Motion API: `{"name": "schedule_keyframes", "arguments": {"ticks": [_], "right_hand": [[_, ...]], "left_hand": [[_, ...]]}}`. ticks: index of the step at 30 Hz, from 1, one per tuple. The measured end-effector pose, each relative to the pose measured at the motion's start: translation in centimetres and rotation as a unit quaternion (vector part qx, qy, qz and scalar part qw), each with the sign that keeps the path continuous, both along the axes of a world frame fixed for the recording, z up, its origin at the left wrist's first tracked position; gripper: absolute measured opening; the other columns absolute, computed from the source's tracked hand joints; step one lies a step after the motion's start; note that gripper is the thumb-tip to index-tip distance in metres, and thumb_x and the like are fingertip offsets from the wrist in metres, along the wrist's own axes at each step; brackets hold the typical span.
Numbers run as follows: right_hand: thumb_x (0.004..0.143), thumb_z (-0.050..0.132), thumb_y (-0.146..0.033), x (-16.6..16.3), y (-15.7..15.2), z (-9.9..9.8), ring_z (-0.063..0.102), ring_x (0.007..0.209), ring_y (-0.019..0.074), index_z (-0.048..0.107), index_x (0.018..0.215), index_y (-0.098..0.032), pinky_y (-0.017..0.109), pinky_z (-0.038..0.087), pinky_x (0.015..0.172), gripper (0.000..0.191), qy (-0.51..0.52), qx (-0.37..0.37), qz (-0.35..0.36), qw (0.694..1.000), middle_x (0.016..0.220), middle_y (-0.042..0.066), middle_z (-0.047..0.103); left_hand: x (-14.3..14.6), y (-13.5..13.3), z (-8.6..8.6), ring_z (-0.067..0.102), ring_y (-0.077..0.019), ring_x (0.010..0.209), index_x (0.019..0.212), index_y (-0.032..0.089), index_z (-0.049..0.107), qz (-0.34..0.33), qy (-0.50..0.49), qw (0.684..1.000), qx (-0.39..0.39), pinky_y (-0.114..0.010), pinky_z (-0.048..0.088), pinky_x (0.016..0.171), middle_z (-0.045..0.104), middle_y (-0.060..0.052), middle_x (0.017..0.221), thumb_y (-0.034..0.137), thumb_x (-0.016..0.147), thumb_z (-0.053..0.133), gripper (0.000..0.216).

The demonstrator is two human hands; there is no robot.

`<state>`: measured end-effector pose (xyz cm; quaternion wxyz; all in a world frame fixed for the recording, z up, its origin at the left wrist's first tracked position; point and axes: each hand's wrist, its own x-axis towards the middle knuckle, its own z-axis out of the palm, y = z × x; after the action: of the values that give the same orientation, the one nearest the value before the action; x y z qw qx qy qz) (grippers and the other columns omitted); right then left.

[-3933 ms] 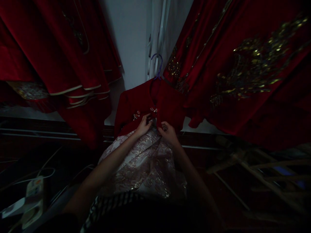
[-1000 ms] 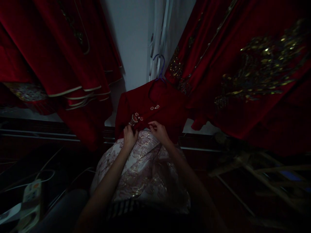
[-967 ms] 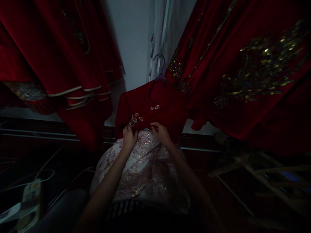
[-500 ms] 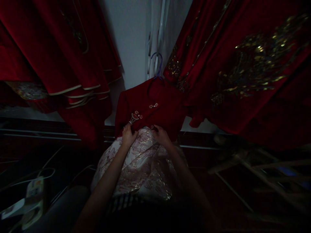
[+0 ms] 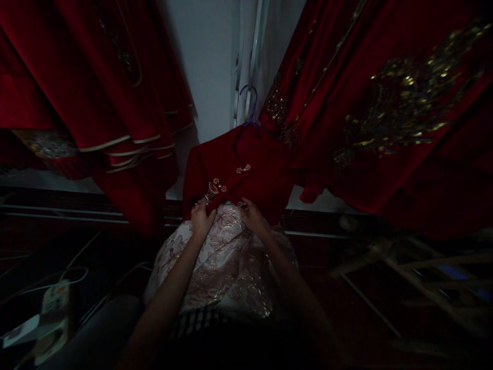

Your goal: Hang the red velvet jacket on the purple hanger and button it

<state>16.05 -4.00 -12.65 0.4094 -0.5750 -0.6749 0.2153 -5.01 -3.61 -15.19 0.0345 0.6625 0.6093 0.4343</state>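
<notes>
A red top with beaded ornaments hangs on a purple hanger in front of me. Below it spreads a pale brocade skirt with a pinkish, shiny flower pattern. My left hand is closed on the top's lower edge, just under the beaded tassel ornament. At the other side of the front opening, my right hand pinches the edge beside a small beaded clasp. Its fingertips are dim. Another beaded clasp sits higher on the chest.
Red garments with pale trim hang at the left, and a red garment with gold sequins hangs at the right. A power strip with cables lies at lower left. A wooden frame stands at lower right.
Both hands have shifted slightly, the left a little down and leftward with the top's edge. The hanging garments stay nearly the same.
</notes>
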Motion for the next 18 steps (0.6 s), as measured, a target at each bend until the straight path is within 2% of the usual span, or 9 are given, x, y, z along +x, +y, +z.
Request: {"name": "schedule_keyframes", "arguments": {"ticks": [2, 5, 9, 11, 14, 16, 18], "right_hand": [[0.08, 0.057, -0.028, 0.0, 0.0, 0.1, 0.062, 0.081, 0.0163, 0.058, 0.117, -0.012, 0.03, 0.051, 0.08, 0.04, 0.013, -0.002, -0.018, 1.0, 0.095, 0.009, 0.067], [0.079, 0.059, -0.03, 0.1, -0.2, 0.3, 0.061, 0.077, 0.0155, 0.063, 0.101, -0.016, 0.028, 0.05, 0.076, 0.026, 0.015, 0.012, -0.023, 1.0, 0.083, 0.005, 0.065], [0.081, 0.059, -0.029, 0.7, -0.6, 1.0, 0.06, 0.081, 0.0163, 0.065, 0.091, -0.02, 0.03, 0.049, 0.079, 0.015, -0.005, 0.056, -0.004, 0.998, 0.088, 0.005, 0.064], [0.082, 0.057, -0.031, 1.2, -0.7, 1.6, 0.06, 0.081, 0.0162, 0.064, 0.09, -0.02, 0.03, 0.049, 0.079, 0.015, 0.005, 0.07, -0.007, 0.998, 0.091, 0.006, 0.064], [0.084, 0.055, -0.036, 2.2, -0.6, 2.7, 0.061, 0.075, 0.0153, 0.063, 0.091, -0.019, 0.029, 0.05, 0.075, 0.02, 0.056, 0.059, -0.032, 0.996, 0.09, 0.006, 0.066], [0.083, 0.057, -0.039, 3.1, -0.5, 3.6, 0.063, 0.075, 0.015, 0.062, 0.091, -0.019, 0.029, 0.051, 0.073, 0.022, 0.101, 0.043, -0.04, 0.993, 0.086, 0.005, 0.069], [0.08, 0.06, -0.041, 3.9, -0.7, 4.5, 0.065, 0.073, 0.0152, 0.062, 0.09, -0.018, 0.028, 0.052, 0.069, 0.025, 0.145, 0.019, -0.031, 0.989, 0.082, 0.005, 0.07]], "left_hand": [[-0.1, -0.5, 0.3, 0.057, -0.0273, 0.098, 0.102, 0.02, 0.061, 0.01, -0.023, 0.999, 0.037, -0.041, 0.041, 0.088, 0.065, -0.008, 0.099, 0.026, 0.08, 0.054, 0.024], [0.2, -1.7, 1.4, 0.056, -0.024, 0.094, 0.098, 0.021, 0.063, 0.04, -0.059, 0.993, 0.089, -0.038, 0.041, 0.088, 0.063, -0.006, 0.091, 0.025, 0.081, 0.054, 0.02], [1.9, -3.4, 3.8, 0.056, -0.02, 0.089, 0.101, 0.02, 0.062, 0.045, -0.124, 0.981, 0.143, -0.033, 0.042, 0.085, 0.061, -0.006, 0.094, 0.021, 0.083, 0.049, 0.022], [3.2, -3.9, 4.3, 0.056, -0.0184, 0.084, 0.104, 0.02, 0.06, 0.034, -0.148, 0.976, 0.154, -0.031, 0.043, 0.081, 0.06, -0.005, 0.093, 0.019, 0.082, 0.048, 0.025], [4.6, -4.0, 3.3, 0.053, -0.0193, 0.078, 0.095, 0.02, 0.061, 0.01, -0.115, 0.984, 0.135, -0.033, 0.041, 0.079, 0.058, -0.004, 0.082, 0.015, 0.077, 0.051, 0.021], [5.1, -3.8, 1.9, 0.054, -0.021, 0.079, 0.09, 0.021, 0.06, -0.034, -0.066, 0.993, 0.088, -0.035, 0.04, 0.08, 0.057, -0.004, 0.078, 0.012, 0.074, 0.051, 0.02], [5.2, -3.6, 0.7, 0.055, -0.0215, 0.08, 0.093, 0.021, 0.06, -0.071, -0.04, 0.996, 0.044, -0.036, 0.041, 0.079, 0.057, -0.004, 0.079, 0.011, 0.073, 0.052, 0.024]]}}
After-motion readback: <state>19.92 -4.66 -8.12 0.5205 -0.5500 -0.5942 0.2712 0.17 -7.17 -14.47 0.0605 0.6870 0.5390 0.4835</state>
